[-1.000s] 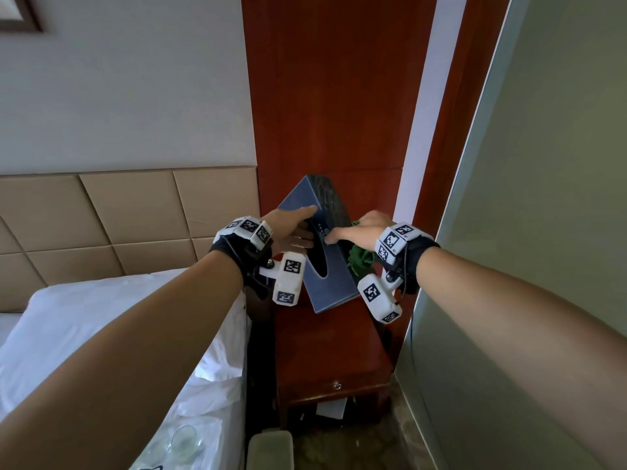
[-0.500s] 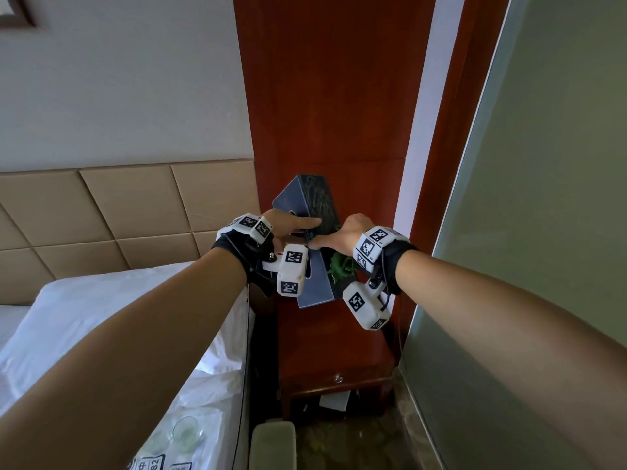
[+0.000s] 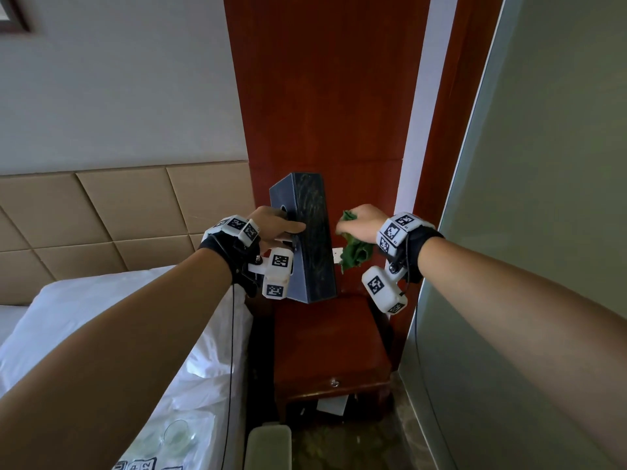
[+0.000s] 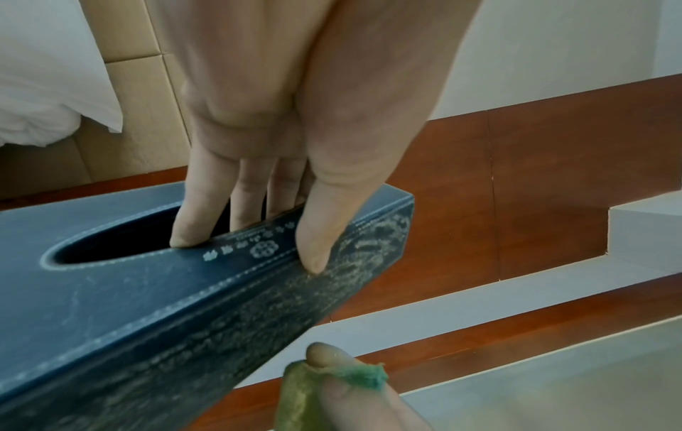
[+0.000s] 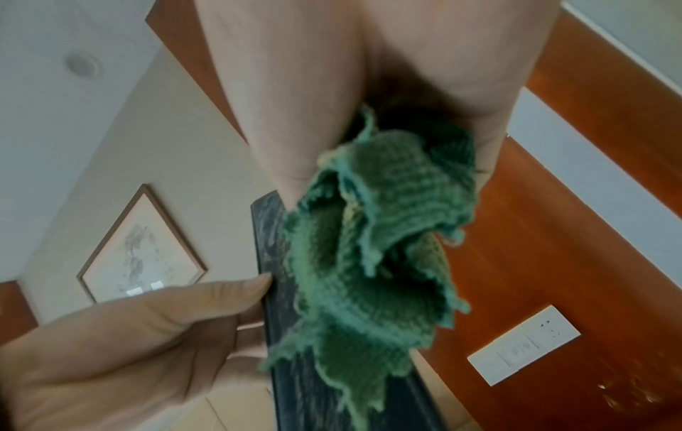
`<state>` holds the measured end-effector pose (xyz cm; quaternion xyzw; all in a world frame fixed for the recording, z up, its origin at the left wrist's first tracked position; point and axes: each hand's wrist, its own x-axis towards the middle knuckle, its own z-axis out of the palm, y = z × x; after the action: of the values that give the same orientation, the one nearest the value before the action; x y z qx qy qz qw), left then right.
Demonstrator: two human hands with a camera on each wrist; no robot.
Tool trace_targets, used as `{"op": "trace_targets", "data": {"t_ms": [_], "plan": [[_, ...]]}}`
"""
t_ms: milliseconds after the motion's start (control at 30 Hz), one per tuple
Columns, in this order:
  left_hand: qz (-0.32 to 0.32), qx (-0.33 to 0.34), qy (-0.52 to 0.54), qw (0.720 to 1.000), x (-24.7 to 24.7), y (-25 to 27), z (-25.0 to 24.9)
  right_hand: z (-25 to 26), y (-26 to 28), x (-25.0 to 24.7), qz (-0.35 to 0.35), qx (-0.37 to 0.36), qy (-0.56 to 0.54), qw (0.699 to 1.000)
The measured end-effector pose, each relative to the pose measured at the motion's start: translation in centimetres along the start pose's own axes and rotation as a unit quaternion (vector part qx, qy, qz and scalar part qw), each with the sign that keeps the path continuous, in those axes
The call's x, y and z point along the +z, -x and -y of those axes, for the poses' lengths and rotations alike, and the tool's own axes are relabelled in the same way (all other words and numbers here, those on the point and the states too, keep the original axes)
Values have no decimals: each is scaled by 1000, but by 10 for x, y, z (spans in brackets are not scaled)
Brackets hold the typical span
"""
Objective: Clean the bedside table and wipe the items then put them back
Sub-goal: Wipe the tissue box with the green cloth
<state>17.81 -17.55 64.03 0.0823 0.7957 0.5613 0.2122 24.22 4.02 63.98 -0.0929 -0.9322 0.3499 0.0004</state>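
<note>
A dark blue tissue box [image 3: 310, 235] is held up on end above the red wooden bedside table [image 3: 330, 337]. My left hand [image 3: 278, 228] grips it, fingers in the oval slot and thumb [image 4: 317, 233] on the patterned side of the tissue box [image 4: 147, 291]. My right hand [image 3: 363, 222] holds a crumpled green cloth [image 3: 353, 247] just right of the box, a small gap apart. In the right wrist view the green cloth [image 5: 372, 262] hangs from that hand in front of the tissue box [image 5: 280, 320].
A bed [image 3: 101, 320] with white sheets lies at the left, against a tan padded headboard [image 3: 118, 212]. A grey-green wall [image 3: 543, 232] closes the right side. A white wall socket [image 5: 524, 344] sits on the red panel. A glass [image 3: 178, 434] lies on the bed.
The box has been turned from slot-up to standing on end with its patterned side toward me. My right hand with the cloth has come off it and moved right.
</note>
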Motion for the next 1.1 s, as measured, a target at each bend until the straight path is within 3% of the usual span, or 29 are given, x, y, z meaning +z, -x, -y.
{"op": "trace_targets", "data": {"t_ms": [200, 567, 667, 833, 1000, 1100], "plan": [[53, 16, 16, 998, 17, 4, -12, -8, -4, -8, 6, -23, 6, 1000], [45, 21, 8, 999, 31, -5, -21, -12, -3, -29, 2, -71, 89, 993], [26, 26, -22, 999, 32, -7, -22, -15, -5, -36, -94, -100, 132, 982], [12, 24, -71, 997, 31, -9, -24, -15, -8, -52, -241, -178, 35, 953], [25, 26, -75, 997, 32, -4, -28, -3, -12, -55, -281, -326, 13, 902], [32, 34, -73, 996, 36, 2, -33, 7, -17, -52, -288, -361, 34, 886]]}}
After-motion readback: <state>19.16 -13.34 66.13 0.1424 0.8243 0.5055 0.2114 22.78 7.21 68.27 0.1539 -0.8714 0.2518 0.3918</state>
